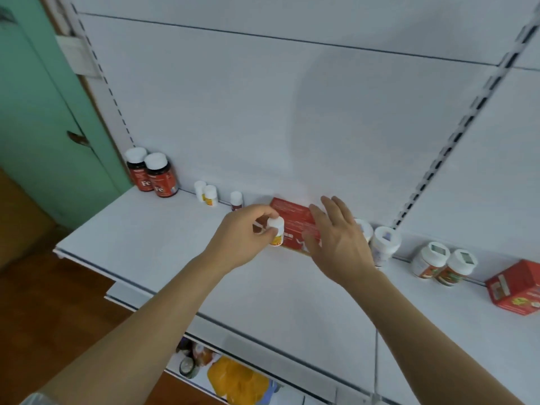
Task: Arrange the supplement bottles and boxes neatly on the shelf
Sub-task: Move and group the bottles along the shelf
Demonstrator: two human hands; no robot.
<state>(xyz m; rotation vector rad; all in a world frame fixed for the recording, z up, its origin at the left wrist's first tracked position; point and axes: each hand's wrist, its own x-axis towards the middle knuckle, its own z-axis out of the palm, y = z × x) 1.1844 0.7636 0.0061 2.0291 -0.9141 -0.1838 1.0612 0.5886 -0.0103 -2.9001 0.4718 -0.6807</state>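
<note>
My left hand (245,232) grips a small white bottle (276,231) with a yellow label, held just above the white shelf (163,238). My right hand (336,244) hovers with fingers spread over a flat red box (292,219) lying against the back panel; it holds nothing. Two dark bottles with red labels (153,176) stand at the far left. Two small white bottles (207,194) and one more small bottle (236,200) stand along the back.
Right of my hand stand two white jars (382,247), then two white-capped jars with red-green labels (444,267), and a red box (514,287) at the right edge. A lower shelf holds orange packets (233,378). A green door (43,127) is at left.
</note>
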